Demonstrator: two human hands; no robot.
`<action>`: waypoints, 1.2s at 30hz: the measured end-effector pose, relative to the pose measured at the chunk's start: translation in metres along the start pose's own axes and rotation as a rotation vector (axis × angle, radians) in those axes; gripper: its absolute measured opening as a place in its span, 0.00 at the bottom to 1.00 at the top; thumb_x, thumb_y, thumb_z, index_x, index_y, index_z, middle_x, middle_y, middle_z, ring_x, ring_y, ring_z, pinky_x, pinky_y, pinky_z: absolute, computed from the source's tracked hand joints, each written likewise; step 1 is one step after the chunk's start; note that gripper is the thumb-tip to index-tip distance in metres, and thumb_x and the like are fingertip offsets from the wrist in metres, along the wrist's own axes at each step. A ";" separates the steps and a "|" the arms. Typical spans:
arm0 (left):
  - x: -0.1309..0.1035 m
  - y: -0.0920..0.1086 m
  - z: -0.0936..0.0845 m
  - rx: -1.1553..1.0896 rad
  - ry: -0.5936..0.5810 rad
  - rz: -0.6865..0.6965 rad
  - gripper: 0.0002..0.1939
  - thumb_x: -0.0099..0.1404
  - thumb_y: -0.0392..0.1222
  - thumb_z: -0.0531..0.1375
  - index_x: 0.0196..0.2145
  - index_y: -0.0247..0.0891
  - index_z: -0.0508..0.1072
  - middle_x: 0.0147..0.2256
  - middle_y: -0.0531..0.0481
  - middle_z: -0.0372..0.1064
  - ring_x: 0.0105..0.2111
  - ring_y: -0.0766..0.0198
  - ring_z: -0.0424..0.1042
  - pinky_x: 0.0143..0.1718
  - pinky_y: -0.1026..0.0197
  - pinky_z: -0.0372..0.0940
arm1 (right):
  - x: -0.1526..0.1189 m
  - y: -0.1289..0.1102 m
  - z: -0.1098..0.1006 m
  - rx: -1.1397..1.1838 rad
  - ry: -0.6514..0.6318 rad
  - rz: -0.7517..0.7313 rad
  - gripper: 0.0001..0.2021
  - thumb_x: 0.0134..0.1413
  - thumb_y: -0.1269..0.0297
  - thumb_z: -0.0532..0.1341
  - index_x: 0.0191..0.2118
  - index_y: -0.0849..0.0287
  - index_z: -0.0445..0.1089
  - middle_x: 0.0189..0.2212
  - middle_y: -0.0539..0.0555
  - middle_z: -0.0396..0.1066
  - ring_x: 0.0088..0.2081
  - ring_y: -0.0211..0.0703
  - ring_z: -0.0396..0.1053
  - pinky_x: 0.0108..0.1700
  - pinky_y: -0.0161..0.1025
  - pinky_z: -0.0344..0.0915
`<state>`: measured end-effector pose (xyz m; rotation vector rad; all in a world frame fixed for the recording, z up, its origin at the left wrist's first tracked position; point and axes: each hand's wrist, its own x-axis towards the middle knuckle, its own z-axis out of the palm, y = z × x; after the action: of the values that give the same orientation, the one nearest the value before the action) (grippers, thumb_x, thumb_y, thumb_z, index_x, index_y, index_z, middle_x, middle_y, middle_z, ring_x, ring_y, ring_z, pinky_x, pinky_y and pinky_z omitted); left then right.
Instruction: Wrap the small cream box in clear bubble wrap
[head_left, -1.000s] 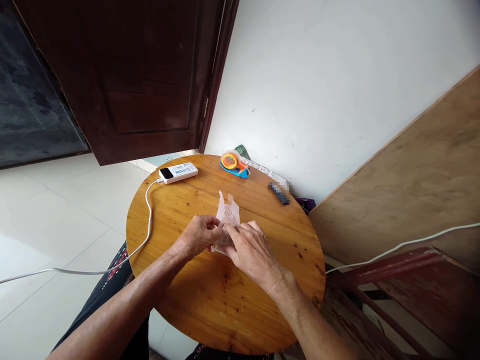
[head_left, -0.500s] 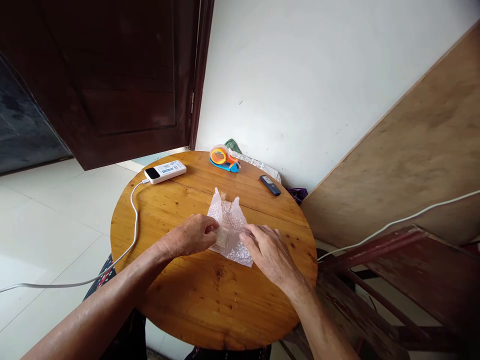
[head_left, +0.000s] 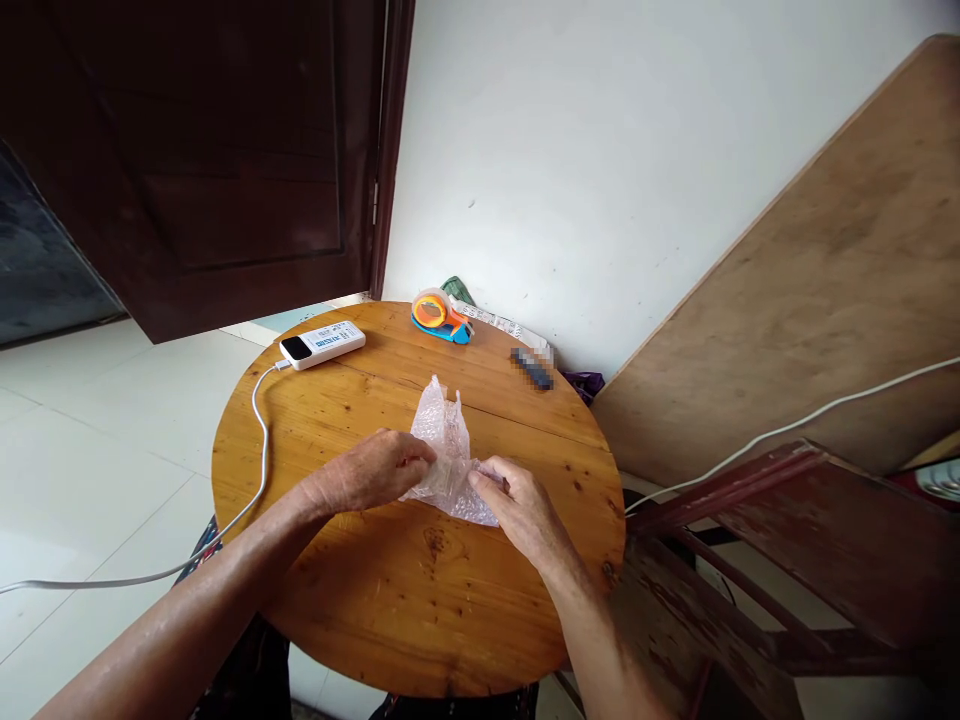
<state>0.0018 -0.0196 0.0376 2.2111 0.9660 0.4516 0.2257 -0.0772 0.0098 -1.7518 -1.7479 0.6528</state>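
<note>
A piece of clear bubble wrap [head_left: 442,430] lies on the round wooden table [head_left: 420,620], its far corners standing up in two peaks. On its left edge, my left hand [head_left: 382,468] has its fingers curled closed around the plastic. My right hand [head_left: 514,500] pinches the right edge of the wrap between thumb and fingers. Something pale and flat shows faintly through the layers between the hands; I cannot make out what it is.
At the table's back stands an orange and blue tape dispenser [head_left: 442,315]. A white device [head_left: 324,344] with a cable [head_left: 264,440] lies at the back left. A dark, blurred object [head_left: 532,368] rests at the back right. Beyond are a white wall and a dark door [head_left: 225,150].
My right hand has closed on the right edge of the bubble wrap and drawn it inward, so the far right peak leans left. The view has shifted slightly.
</note>
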 end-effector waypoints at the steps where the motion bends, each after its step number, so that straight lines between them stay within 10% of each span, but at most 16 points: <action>1: 0.001 0.000 0.005 0.026 0.024 -0.019 0.14 0.61 0.36 0.54 0.38 0.38 0.79 0.29 0.52 0.73 0.28 0.65 0.70 0.33 0.64 0.63 | 0.000 -0.002 0.000 -0.020 0.000 0.006 0.17 0.58 0.54 0.54 0.22 0.56 0.57 0.19 0.45 0.54 0.24 0.36 0.54 0.26 0.33 0.50; 9: 0.004 -0.010 0.036 0.145 0.283 0.105 0.12 0.59 0.35 0.60 0.40 0.38 0.80 0.41 0.44 0.69 0.39 0.59 0.72 0.44 0.58 0.68 | -0.011 -0.019 0.006 -0.228 0.033 -0.025 0.10 0.61 0.62 0.53 0.38 0.56 0.72 0.39 0.55 0.74 0.41 0.45 0.71 0.41 0.36 0.60; 16: 0.000 -0.009 0.044 0.138 0.286 0.089 0.12 0.58 0.34 0.59 0.40 0.38 0.78 0.41 0.45 0.69 0.37 0.61 0.70 0.41 0.59 0.68 | -0.010 -0.019 0.006 -0.304 -0.062 0.020 0.13 0.63 0.63 0.52 0.30 0.58 0.70 0.32 0.54 0.73 0.35 0.45 0.72 0.35 0.37 0.61; 22: -0.003 -0.011 0.046 0.113 0.271 0.078 0.12 0.59 0.35 0.59 0.41 0.39 0.77 0.41 0.45 0.68 0.37 0.61 0.70 0.42 0.59 0.68 | -0.017 -0.017 0.006 -0.320 0.013 -0.098 0.11 0.61 0.65 0.55 0.45 0.54 0.73 0.51 0.56 0.69 0.45 0.46 0.72 0.43 0.38 0.64; 29: -0.004 -0.014 0.049 0.085 0.266 0.082 0.12 0.60 0.37 0.59 0.42 0.40 0.76 0.44 0.45 0.67 0.40 0.60 0.70 0.43 0.59 0.68 | 0.000 -0.002 0.009 -0.081 -0.004 0.038 0.14 0.56 0.59 0.55 0.21 0.56 0.63 0.19 0.47 0.61 0.24 0.39 0.60 0.26 0.34 0.53; 36: -0.004 -0.004 0.045 0.249 0.240 0.036 0.10 0.62 0.38 0.58 0.41 0.41 0.76 0.42 0.45 0.68 0.40 0.57 0.69 0.41 0.57 0.68 | 0.006 0.004 0.022 0.047 0.193 0.119 0.05 0.43 0.64 0.58 0.30 0.56 0.65 0.21 0.45 0.65 0.23 0.37 0.59 0.26 0.33 0.56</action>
<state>0.0217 -0.0411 0.0024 2.4397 1.1637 0.6556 0.2132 -0.0700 -0.0087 -1.8320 -1.4967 0.5486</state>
